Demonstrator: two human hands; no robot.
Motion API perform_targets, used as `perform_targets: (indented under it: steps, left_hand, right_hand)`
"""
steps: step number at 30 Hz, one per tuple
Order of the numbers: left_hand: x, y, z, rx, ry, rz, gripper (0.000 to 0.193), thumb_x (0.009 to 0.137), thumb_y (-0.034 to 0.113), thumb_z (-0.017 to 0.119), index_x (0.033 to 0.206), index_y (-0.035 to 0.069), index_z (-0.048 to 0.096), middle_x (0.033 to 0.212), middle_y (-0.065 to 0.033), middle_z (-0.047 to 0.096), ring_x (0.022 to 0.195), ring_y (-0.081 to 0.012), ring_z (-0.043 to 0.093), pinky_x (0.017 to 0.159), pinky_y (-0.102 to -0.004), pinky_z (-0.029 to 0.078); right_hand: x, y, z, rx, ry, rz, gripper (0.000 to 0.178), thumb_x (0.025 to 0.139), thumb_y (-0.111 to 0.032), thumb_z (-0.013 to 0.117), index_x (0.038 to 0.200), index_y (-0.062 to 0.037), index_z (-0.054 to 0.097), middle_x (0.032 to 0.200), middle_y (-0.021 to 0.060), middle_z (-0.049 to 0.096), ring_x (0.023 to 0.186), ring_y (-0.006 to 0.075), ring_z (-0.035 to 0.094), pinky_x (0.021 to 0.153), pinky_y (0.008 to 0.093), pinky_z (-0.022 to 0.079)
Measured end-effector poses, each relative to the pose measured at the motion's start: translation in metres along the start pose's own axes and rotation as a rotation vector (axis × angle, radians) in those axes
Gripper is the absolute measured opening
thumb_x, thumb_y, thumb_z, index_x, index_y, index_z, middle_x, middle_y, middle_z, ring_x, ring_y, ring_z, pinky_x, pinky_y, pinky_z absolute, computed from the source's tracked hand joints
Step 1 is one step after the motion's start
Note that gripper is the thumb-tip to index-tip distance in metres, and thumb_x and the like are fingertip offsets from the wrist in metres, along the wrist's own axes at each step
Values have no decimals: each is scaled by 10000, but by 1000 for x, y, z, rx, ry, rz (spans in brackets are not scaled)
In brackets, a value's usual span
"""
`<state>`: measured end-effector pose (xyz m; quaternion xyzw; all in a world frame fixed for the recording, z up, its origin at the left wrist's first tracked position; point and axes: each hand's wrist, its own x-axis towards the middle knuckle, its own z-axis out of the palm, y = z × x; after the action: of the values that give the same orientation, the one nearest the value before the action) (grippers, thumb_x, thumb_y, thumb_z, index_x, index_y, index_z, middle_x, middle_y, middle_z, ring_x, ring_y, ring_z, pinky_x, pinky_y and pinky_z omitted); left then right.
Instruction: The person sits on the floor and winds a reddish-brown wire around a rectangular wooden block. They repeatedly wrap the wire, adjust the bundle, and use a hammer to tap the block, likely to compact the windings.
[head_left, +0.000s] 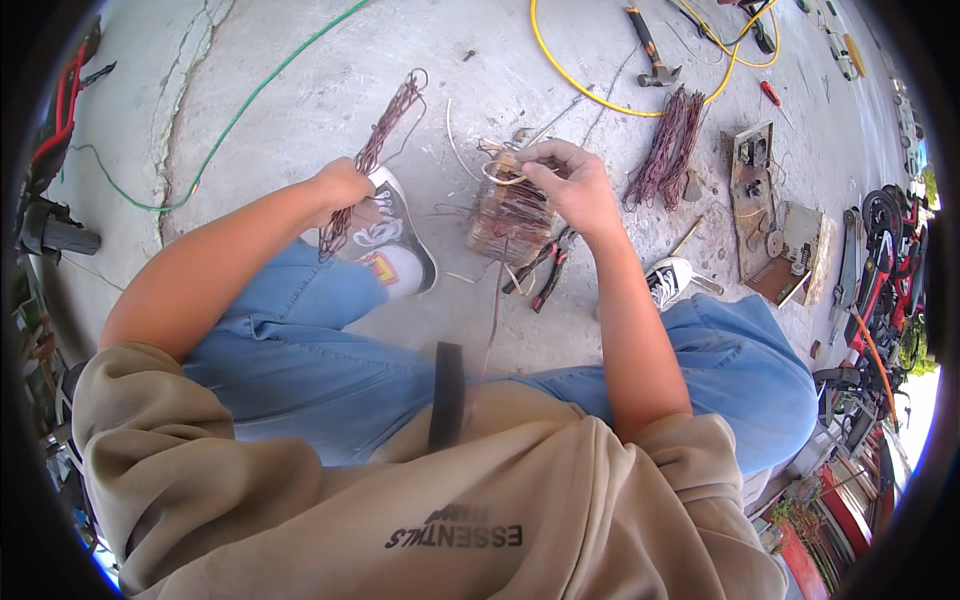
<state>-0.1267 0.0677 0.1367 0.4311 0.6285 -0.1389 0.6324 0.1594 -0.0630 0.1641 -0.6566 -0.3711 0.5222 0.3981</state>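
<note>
My left hand [350, 192] is closed round a long bundle of reddish-brown wire [388, 122], whose ends stick out above and below the fist. A block-shaped wire winding [512, 222], like a transformer coil, sits on the floor between my feet. At its upper end my right hand [572, 182] has thumb and fingers together at a cream-coloured wire loop [500, 180]. One brownish strand [494, 315] runs from the winding toward my lap. Pliers with dark and red handles [545, 282] lie beside the block, just below my right hand.
To the right lie a thick wire bundle [668, 150], a hammer [650, 50], a red screwdriver [770, 94] and opened metal housings [790, 255]. A yellow hose [555, 70] curves at the top; a green cable [262, 85] crosses the upper left. Motorbikes [885, 290] stand at the far right.
</note>
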Motion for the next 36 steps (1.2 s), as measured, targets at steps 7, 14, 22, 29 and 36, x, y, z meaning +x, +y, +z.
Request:
perform_targets:
  steps: [7,14,22,29,36]
  left_hand:
    - [-15,12,51,-952,189,349,189,971,104,553,821,-2,509,760,-98,555,672,-243,624,696,-401,623]
    - [3,-18,67,-1062,474,306,226,951,172,593,814,24,490,643,-48,471,491,-166,483,434,-353,481]
    - [13,-12,83,-1172,491,256,264,944,222,603,843,1,499,640,-72,476,486,-203,481,420,-368,446]
    - [46,-16,74,-1218,320,183,178,924,158,616,858,13,536,665,-86,507,495,-209,504,440,-350,480]
    - [43,-5,82,-812,222,671,347,843,234,724,997,-29,559,734,-100,603,507,-193,534,491,-323,452]
  right_hand:
    - [-14,-8,3,-506,-494,-163,444,724,77,588,1137,-60,673,1017,110,693,924,215,658,832,328,524]
    - [-64,20,-5,-541,-291,-475,350,792,-24,737,1131,-77,673,1062,83,640,956,215,613,833,305,501]
    - [-112,19,18,-236,-26,-126,470,1040,-370,409,853,6,620,927,192,708,858,297,684,796,368,547]
    - [-102,5,22,179,239,130,574,1052,-442,321,707,-27,516,875,246,710,776,274,701,686,340,571]
    - [-64,2,6,377,410,276,530,1038,-423,367,698,-40,502,764,230,683,660,264,662,604,333,560]
